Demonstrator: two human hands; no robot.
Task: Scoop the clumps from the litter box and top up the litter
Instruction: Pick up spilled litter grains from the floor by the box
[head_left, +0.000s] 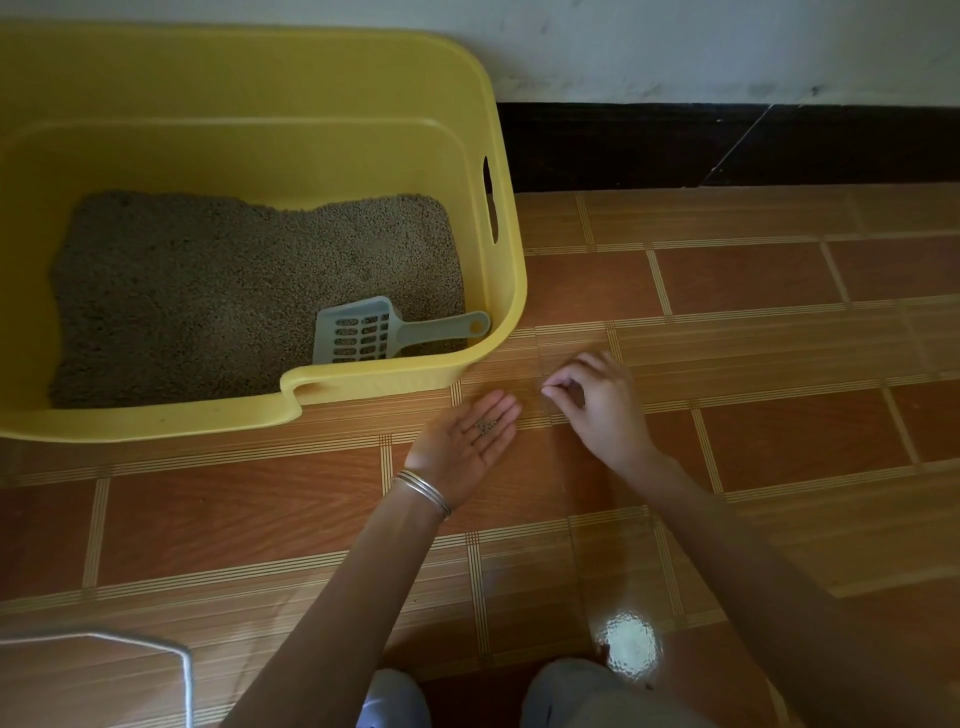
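**Litter grains in the palm, scoop lying in the box**

At the near edge are the person's knees (571, 691) in pale cloth, and at the near left is the thin white rim (184, 670) of some object that I cannot identify. Both forearms reach forward over the brown tiled floor (779, 415). The left hand (462, 436) is turned palm up with the fingers straight and together, and a few litter grains (485, 427) lie on it. Thin silver bangles (423, 491) are on this wrist. Just to the right, the right hand (597, 405) is palm down, with its fingers curled and the tips drawn together. Whether a grain is between them is too small to see.

Farther, at the left, the yellow litter box (511, 260) stands on the floor. The grey-brown litter (208, 291) covers its bottom. The grey slotted scoop (374, 332) lies on the litter in the near right corner, its handle pointing right, towards the box wall. Behind are a dark skirting board (727, 145) and a white wall (675, 47).
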